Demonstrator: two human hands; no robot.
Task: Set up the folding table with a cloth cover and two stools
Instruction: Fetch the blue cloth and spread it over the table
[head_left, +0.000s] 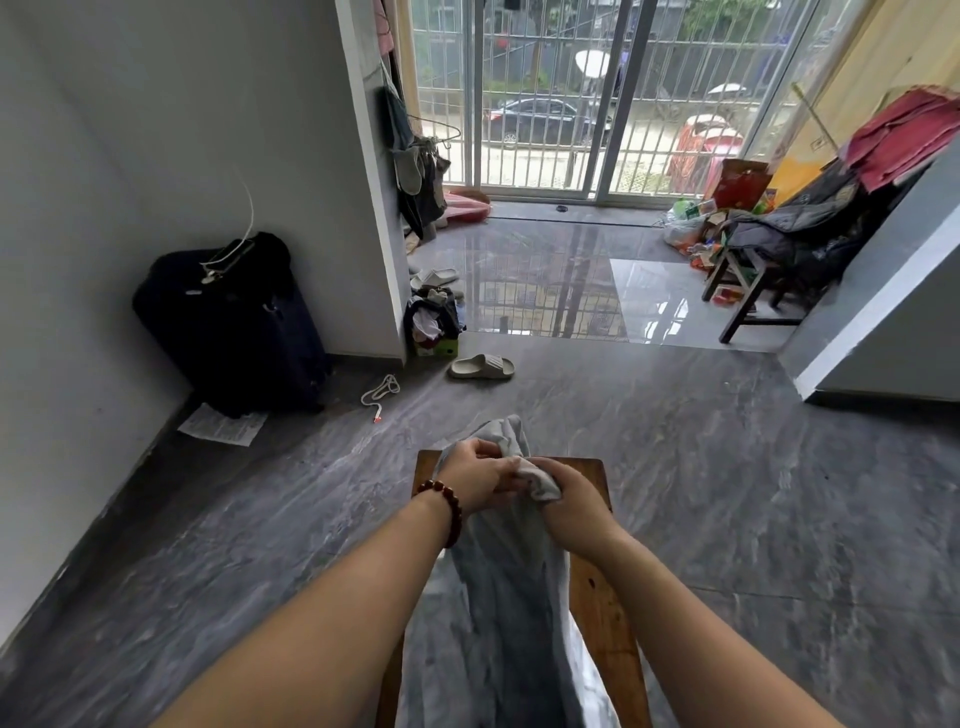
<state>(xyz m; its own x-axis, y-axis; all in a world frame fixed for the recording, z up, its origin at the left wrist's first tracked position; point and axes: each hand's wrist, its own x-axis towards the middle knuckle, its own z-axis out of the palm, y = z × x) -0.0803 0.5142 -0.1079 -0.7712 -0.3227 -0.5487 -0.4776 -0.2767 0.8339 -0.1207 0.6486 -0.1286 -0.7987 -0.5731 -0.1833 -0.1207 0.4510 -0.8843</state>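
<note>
Cloth (498, 597) hangs bunched in a long grey fold over the wooden bench (602, 608), its top pinched by the left hand (475, 480) and right hand (569, 506), close together. Best find two corners, draw the hands apart, and spread it toward the bench's far edge.

Pale grey cloth (506, 587), brown wooden table (605, 618), dark red bead bracelet (447, 506), black suitcase (228, 322), grey marbled floor (727, 493)
</note>
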